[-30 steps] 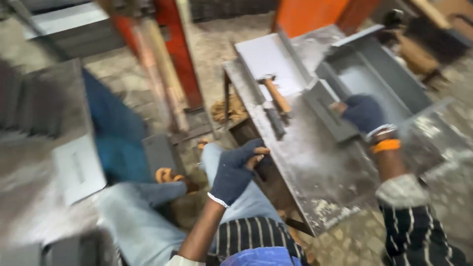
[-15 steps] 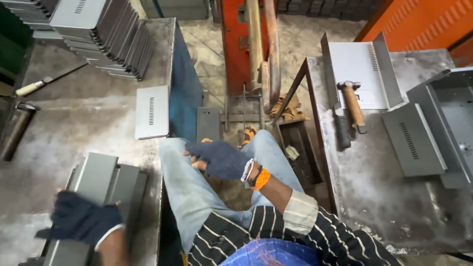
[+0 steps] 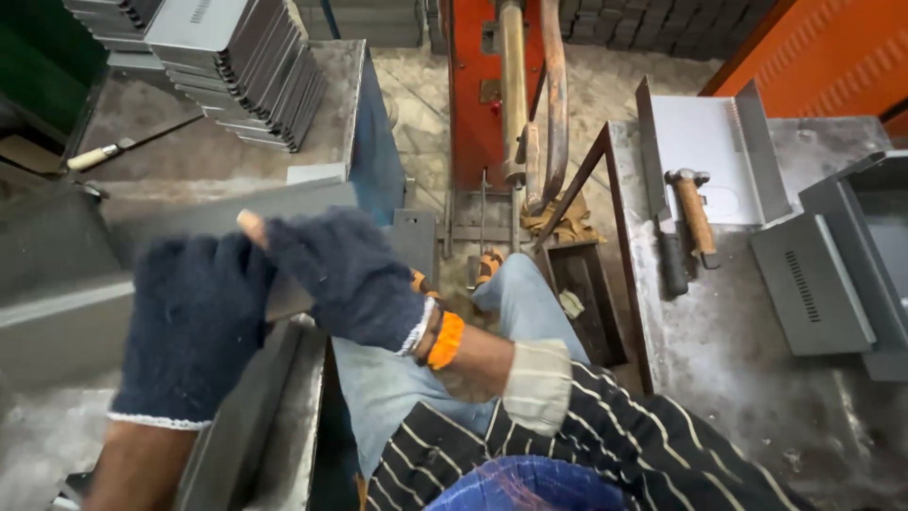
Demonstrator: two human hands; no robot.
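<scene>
Right steel table [image 3: 738, 378] fills 3 to 5 o'clock, scuffed and grey. Left steel table [image 3: 142, 151] runs from 9 to 11 o'clock, with a blue side wall. Orange machine column [image 3: 473, 85] stands at 12 o'clock, two bent metal pipes [image 3: 534, 104] hanging in front of it. Grey sheet-metal panel [image 3: 113, 274] lies at 8 to 9 o'clock, tilted across the left table edge; this is the piece in hand. Stack of grey metal covers [image 3: 236, 66] sits at 11 o'clock on the left table. Open grey metal box [image 3: 856, 237] is at 3 o'clock, with a vented grey plate [image 3: 811, 284] leaning just beside it. Folded white-grey tray [image 3: 709, 151] is at 1 to 2 o'clock. Left hand [image 3: 194, 326], dark knit glove, is at 7 to 8 o'clock, laid flat over the panel, fingers wrapped on its edge. Right hand [image 3: 345, 279], same glove, orange wristband, crosses over to centre-left and grips the same panel beside the left hand; one bare fingertip pokes through. Both hands close together, clamped on the panel. Hammer [image 3: 695, 213], wooden handle, lies at 2 o'clock beside a dark flat bar [image 3: 667, 251]. Another wooden-handled tool [image 3: 104, 151] is at 10 o'clock.
</scene>
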